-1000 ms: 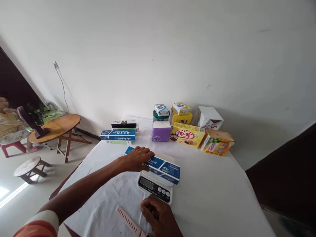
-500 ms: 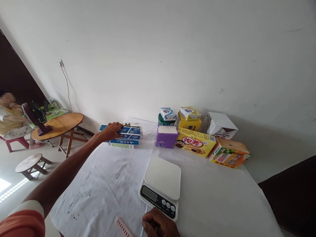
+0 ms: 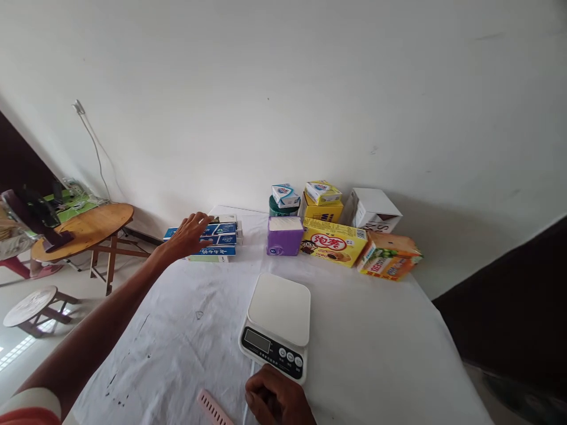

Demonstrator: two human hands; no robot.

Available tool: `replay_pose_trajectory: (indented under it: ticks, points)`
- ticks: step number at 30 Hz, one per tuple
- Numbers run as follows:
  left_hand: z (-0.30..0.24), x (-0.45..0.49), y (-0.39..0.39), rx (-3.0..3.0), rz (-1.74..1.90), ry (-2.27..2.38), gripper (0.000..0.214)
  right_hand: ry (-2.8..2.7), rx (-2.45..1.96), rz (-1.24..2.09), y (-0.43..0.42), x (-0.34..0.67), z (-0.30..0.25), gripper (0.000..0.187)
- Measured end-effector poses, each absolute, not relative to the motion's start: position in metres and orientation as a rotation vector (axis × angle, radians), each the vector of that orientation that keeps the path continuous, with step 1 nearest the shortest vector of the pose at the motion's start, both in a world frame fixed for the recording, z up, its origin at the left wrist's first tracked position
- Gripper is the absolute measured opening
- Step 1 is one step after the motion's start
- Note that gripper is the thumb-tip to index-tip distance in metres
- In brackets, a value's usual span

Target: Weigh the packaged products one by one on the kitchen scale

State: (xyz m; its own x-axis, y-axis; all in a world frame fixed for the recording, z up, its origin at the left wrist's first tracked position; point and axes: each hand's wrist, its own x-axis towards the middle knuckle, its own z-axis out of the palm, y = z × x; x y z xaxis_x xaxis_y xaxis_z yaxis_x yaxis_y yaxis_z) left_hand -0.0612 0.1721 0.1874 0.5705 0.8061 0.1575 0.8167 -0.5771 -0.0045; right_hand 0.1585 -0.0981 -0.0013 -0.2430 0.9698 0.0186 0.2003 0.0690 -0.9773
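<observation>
My left hand [image 3: 191, 235] reaches out over a group of long blue-and-white boxes [image 3: 224, 240] that look like toothpaste cartons. Its fingers are spread and slightly bent above them; whether the fingertips touch a box I cannot tell. A white kitchen scale [image 3: 279, 310] with a dark button panel lies flat in the middle of the table, its platform bare and its display blank. Just in front of the scale's near edge, my right hand [image 3: 279, 396] rests as a loose fist, and nothing shows in it. Beside it lies a pink perforated strap [image 3: 213, 407].
Against the wall stand a purple tissue pack [image 3: 284, 237], a yellow snack box [image 3: 333, 242], an orange pack [image 3: 390, 255], a white box [image 3: 376, 209] and small boxes on a green tin [image 3: 283, 208] and yellow carton [image 3: 321, 209]. Left are a round wooden table [image 3: 95, 227], fan and stool.
My left hand's fingers have lifted and spread, so more of the blue boxes shows. My right hand stays curled by the scale. The whole view has turned slightly to the right.
</observation>
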Motion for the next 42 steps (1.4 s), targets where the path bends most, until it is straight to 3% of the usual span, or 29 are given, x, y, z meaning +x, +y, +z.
replay_pose_trajectory:
  ticks: [7,15,28,36,42]
  points:
    - [0.183,0.054,0.152,-2.884,-0.266,-1.169,0.064,-1.498,-1.162,1.208,-0.100,0.157,0.007,0.025]
    - [0.154,0.131,0.198,-2.843,-0.226,-1.428,0.058,-1.427,-1.102,1.202,-0.098,0.153,0.001,0.018]
    - [0.159,0.105,0.196,-2.960,-0.518,-1.478,0.057,-1.401,-1.056,1.226,-0.099,0.157,0.014,0.010]
    - [0.204,0.052,0.115,-3.051,-0.611,-1.264,0.060,-1.394,-1.148,1.211,-0.104,0.156,0.032,0.007]
    - [0.187,0.040,0.066,-3.205,-0.515,-1.123,0.064,-1.414,-1.137,1.167,-0.103,0.155,0.031,0.008]
